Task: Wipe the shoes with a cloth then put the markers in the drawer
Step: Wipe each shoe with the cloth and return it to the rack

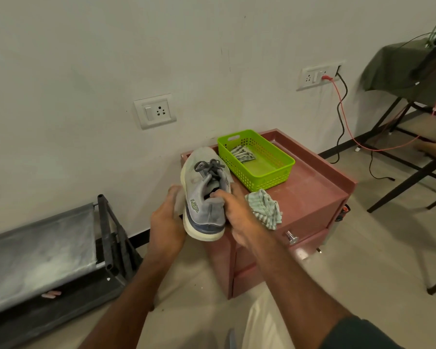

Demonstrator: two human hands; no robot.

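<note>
A grey-blue sneaker [205,195] with dark laces and a white sole is held tilted on its side above the left edge of the reddish-brown drawer cabinet [312,195]. My left hand [167,222] cups the sole from the left. My right hand [237,215] grips the shoe at its collar, fingers hooked into the opening. A striped green-white cloth [264,209] lies crumpled on the cabinet top just right of my right hand. The drawer front carries a metal knob [292,238] and is closed. No markers are visible.
A lime-green plastic basket [282,167] with another striped cloth [242,153] inside stands at the back of the cabinet top. A dark shoe rack [61,248] sits on the floor at left. A chair and a cloth-covered table [400,66] with cables stand at right.
</note>
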